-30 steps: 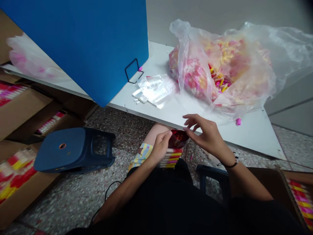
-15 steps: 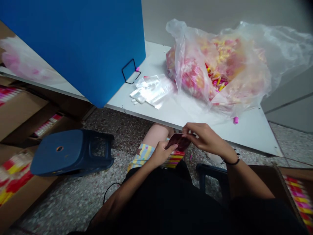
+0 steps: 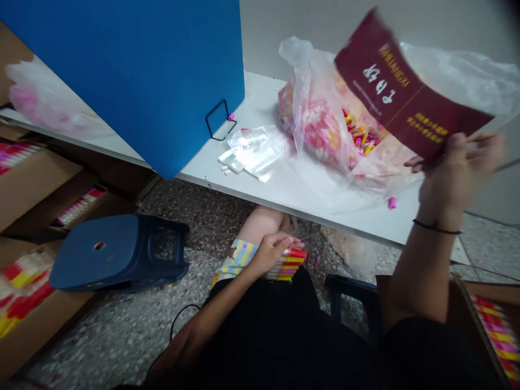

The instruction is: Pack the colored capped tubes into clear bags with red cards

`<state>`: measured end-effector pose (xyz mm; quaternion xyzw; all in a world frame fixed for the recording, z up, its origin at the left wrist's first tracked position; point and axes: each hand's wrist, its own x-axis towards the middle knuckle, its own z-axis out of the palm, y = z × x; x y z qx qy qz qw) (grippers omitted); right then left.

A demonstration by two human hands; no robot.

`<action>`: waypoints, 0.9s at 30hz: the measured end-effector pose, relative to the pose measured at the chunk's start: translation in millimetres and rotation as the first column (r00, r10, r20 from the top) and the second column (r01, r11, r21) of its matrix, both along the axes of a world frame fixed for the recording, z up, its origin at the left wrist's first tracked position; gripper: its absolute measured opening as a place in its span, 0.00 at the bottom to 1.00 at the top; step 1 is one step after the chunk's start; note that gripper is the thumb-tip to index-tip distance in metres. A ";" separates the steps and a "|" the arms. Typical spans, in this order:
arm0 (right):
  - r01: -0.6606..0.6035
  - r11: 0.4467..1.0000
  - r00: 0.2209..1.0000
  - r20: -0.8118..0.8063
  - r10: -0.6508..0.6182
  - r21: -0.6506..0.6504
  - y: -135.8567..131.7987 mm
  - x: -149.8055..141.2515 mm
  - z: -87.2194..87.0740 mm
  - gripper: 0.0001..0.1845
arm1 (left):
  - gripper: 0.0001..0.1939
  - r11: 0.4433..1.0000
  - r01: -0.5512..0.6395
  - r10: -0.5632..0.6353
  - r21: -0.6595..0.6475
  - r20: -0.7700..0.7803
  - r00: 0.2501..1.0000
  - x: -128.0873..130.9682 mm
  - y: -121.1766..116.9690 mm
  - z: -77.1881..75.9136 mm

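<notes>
My right hand point(image 3: 459, 168) is raised over the right side of the table, fingers closed on one end of a maroon printed card point(image 3: 400, 103). The card bends slightly, its white and gold lettering facing up. Low over my lap, my left hand point(image 3: 274, 252) has its fingers closed on what looks like a clear plastic bag point(image 3: 303, 234), whose thin film sticks out past the fingertips. Beside and under that hand lies a row of pens or tubes with red, yellow and pink caps point(image 3: 290, 265); the hand partly covers them.
On the white table point(image 3: 325, 203) stands a big clear bag of coloured caps point(image 3: 320, 130), partly behind the card. Flat clear sachets point(image 3: 260, 151) lie near a blue board point(image 3: 162, 81) with a black wire stand point(image 3: 217, 119). A stool point(image 3: 101, 252) and open cartons point(image 3: 36, 184) are at left.
My right hand has moved up and to the right, carrying the maroon card away from the lap. My left hand has let go of the card and stays low near the capped row.
</notes>
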<state>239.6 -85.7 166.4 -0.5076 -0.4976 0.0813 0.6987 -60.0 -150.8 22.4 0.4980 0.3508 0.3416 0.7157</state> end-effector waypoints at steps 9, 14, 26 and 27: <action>0.003 0.848 0.994 -0.092 -0.061 -0.529 -24.8 -42.1 -123.4 0.30 | 0.19 0.999 -0.049 0.049 -0.003 -0.016 0.999 -10.9 2.6 -10.4; -0.393 0.671 0.887 -0.067 0.457 -0.628 -85.4 -103.0 -138.9 0.17 | 0.21 0.992 -0.121 0.119 -0.043 -0.056 0.991 -9.4 1.9 -11.1; -0.363 0.768 0.928 -0.127 0.351 -0.528 -133.5 -156.2 -152.6 0.16 | 0.09 0.830 -0.034 0.186 0.556 -0.220 0.958 -18.3 -10.0 0.7; -0.369 0.731 0.924 -0.142 0.354 -0.574 -138.7 -156.0 -160.2 0.17 | 0.10 0.846 0.002 0.163 0.534 -0.261 0.951 -20.4 -13.6 -6.2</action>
